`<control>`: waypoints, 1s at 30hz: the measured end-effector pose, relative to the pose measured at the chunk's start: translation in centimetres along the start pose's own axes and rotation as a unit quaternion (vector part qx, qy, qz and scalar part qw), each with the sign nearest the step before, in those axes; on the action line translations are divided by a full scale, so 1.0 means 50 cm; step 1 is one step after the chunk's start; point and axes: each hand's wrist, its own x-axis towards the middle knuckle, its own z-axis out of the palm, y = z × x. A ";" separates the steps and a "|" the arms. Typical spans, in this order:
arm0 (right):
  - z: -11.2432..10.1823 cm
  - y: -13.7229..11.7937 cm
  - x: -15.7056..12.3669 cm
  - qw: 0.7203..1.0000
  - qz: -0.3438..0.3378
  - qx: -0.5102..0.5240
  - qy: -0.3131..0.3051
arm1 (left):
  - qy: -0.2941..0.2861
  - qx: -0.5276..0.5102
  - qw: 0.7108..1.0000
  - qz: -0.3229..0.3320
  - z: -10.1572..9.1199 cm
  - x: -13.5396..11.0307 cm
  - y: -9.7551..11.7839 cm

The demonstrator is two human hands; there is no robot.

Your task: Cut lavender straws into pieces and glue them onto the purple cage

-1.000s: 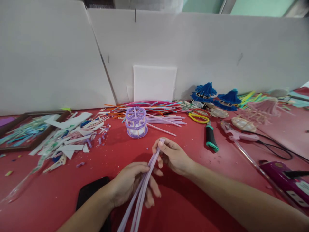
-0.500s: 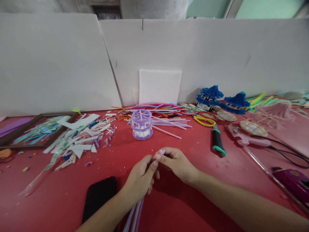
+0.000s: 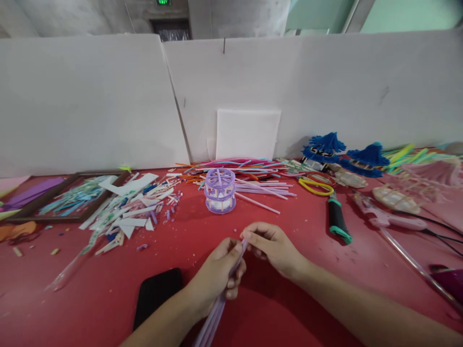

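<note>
A bunch of pale purple pipe cleaners (image 3: 213,320) runs up from the bottom edge through my left hand (image 3: 216,273), whose fingers are wrapped round it. At its upper end my right hand (image 3: 272,246) pinches the tips between thumb and fingers; part of this grip is hidden. Beyond my hands stands a small round tiered structure (image 3: 220,191) with purple fuzzy rings, spokes on top and pale posts. Under my left forearm lies a black phone (image 3: 158,293), partly covered.
Pliers (image 3: 339,219), a pink glue gun (image 3: 390,219) with a cable and blue-roofed models (image 3: 323,147) lie on the right. Colourful pipe cleaners (image 3: 249,166) line the back. White scraps (image 3: 133,222) and a brown frame (image 3: 43,219) are left. A white partition (image 3: 307,86) stands behind.
The view has tilted and shifted slightly left. The purple pipe cleaners now show above my left thumb, running up to my right fingertips. My hands are still close together.
</note>
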 end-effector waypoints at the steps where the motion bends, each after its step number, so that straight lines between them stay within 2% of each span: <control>1: -0.001 0.000 0.000 1.000 -0.007 -0.017 0.001 | 0.026 0.025 0.999 0.023 0.002 0.001 -0.005; 4: 0.001 0.001 -0.006 0.993 -0.045 -0.107 0.003 | 0.077 0.138 0.983 0.093 0.004 0.002 -0.019; 8: 0.006 0.006 -0.020 0.954 -0.158 -0.254 0.031 | 0.084 0.244 0.953 0.159 0.003 -0.001 -0.033; 11: 0.008 0.009 -0.026 0.928 -0.214 -0.304 0.029 | 0.059 0.179 0.977 0.096 0.005 -0.001 -0.031; 13: 0.007 0.008 -0.028 0.922 -0.233 -0.309 0.008 | 0.041 0.112 0.992 0.043 0.010 -0.002 -0.024; 15: 0.005 0.006 -0.028 0.918 -0.249 -0.308 -0.015 | 0.038 0.072 0.996 0.019 0.015 -0.005 -0.018; 19: 0.000 0.004 -0.029 0.906 -0.262 -0.328 -0.051 | 0.037 0.069 0.997 0.018 0.018 -0.008 -0.012; 21: -0.002 0.008 -0.028 0.916 -0.245 -0.314 -0.053 | 0.057 0.125 0.988 0.066 0.007 -0.003 -0.005; 23: -0.002 0.014 -0.025 0.936 -0.214 -0.276 -0.040 | 0.120 0.219 0.954 0.168 -0.016 0.003 0.010; 25: 0.000 0.018 -0.023 0.955 -0.174 -0.240 -0.024 | 0.201 0.311 0.885 0.282 -0.050 0.008 0.035; 26: 0.001 0.019 -0.022 0.961 -0.154 -0.231 -0.017 | 0.233 0.355 0.848 0.317 -0.067 0.008 0.049; 27: 0.003 0.019 -0.021 0.964 -0.138 -0.229 -0.013 | 0.252 0.399 0.811 0.346 -0.084 0.008 0.063; 29: 0.005 0.018 -0.021 0.963 -0.124 -0.238 -0.013 | 0.251 0.450 0.772 0.372 -0.110 0.004 0.087; 30: 0.006 0.017 -0.021 0.961 -0.123 -0.245 -0.016 | 0.237 0.519 0.723 0.390 -0.118 0.002 0.095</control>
